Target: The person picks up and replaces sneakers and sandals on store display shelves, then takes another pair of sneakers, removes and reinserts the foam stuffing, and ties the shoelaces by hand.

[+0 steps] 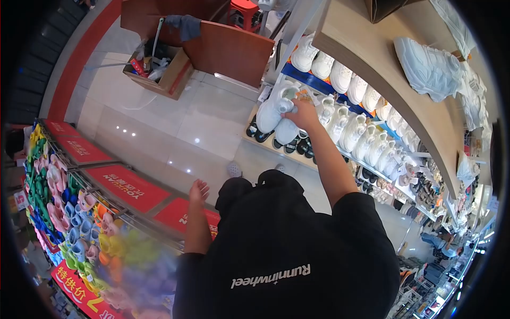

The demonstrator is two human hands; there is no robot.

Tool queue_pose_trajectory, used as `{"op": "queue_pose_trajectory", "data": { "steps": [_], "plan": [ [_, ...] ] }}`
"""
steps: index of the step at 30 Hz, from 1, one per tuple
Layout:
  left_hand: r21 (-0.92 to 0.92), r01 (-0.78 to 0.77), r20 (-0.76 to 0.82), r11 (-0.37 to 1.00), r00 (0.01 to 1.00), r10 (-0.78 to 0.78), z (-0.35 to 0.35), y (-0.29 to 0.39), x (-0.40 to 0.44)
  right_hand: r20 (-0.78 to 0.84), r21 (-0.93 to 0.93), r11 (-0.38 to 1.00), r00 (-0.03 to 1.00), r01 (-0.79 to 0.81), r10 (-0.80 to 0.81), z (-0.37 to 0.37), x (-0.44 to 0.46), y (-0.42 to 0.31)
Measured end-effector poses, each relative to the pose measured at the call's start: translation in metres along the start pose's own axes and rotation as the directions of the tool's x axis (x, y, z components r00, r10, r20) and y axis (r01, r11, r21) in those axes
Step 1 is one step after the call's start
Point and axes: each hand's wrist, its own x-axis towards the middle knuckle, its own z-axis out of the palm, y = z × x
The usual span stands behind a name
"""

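Observation:
My right hand (302, 112) reaches to the end of a shelf row, its fingers closed on a white shoe (269, 114). Another white shoe (287, 131) is right beside it, with dark sandals (260, 135) below. Paper or a tag shows behind the fingers. My left hand (199, 190) is raised above the floor near the red display edge (125, 186), its fingers apart and nothing in it.
Rows of white shoes (351, 133) line the right shelves under a curved wooden ledge (372, 56). Colourful clogs (79, 228) fill the left rack. A cardboard box (178, 80) stands by a reddish-brown panel (228, 53). A person (443, 244) is far right.

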Motion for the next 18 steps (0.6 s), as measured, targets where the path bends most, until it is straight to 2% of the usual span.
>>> {"op": "queue_pose_trajectory", "data": {
  "steps": [1, 2, 5, 6, 8, 9, 12, 15, 16, 18],
  "plan": [
    [-0.001, -0.011, 0.035, 1.000, 0.999, 0.011, 0.018, 0.004, -0.012, 0.020, 0.093, 0.995, 1.000, 0.019, -0.021, -0.001, -0.012, -0.002],
    [0.000, -0.022, 0.071, 1.000, 0.997, 0.022, 0.037, 0.008, -0.023, -0.015, 0.159, 0.979, 0.992, 0.124, -0.124, 0.005, -0.023, 0.002],
    [-0.026, -0.014, 0.345, 1.000, 0.938, 0.022, 0.093, 0.027, -0.060, -0.064, 0.340, 0.886, 0.948, 0.315, -0.312, -0.009, -0.076, -0.018],
    [-0.022, -0.033, 0.446, 0.999, 0.894, 0.040, 0.115, 0.038, -0.080, -0.094, 0.351, 0.858, 0.926, 0.375, -0.367, -0.012, -0.094, -0.024],
    [-0.139, -0.062, 0.695, 0.988, 0.705, 0.142, 0.161, 0.059, -0.121, -0.161, 0.362, 0.791, 0.869, 0.493, -0.467, -0.018, -0.125, -0.034],
    [-0.167, -0.049, 0.754, 0.985, 0.637, 0.160, 0.185, 0.073, -0.147, -0.162, 0.360, 0.775, 0.853, 0.520, -0.497, -0.020, -0.138, -0.036],
    [-0.337, 0.094, 0.887, 0.937, 0.365, 0.283, 0.240, 0.097, -0.214, -0.172, 0.305, 0.731, 0.790, 0.611, -0.589, -0.023, -0.171, -0.037],
    [-0.324, 0.137, 0.902, 0.936, 0.344, 0.261, 0.263, 0.106, -0.256, -0.231, 0.368, 0.723, 0.810, 0.585, -0.538, -0.033, -0.193, -0.027],
    [-0.327, 0.271, 0.943, 0.906, 0.157, 0.293, 0.263, 0.102, -0.255, -0.236, 0.376, 0.718, 0.810, 0.585, -0.536, -0.037, -0.200, -0.020],
    [-0.291, 0.153, 0.941, 0.944, 0.221, 0.255, 0.264, 0.091, -0.253, -0.234, 0.347, 0.720, 0.799, 0.601, -0.554, -0.042, -0.208, -0.008]
  ]
}}
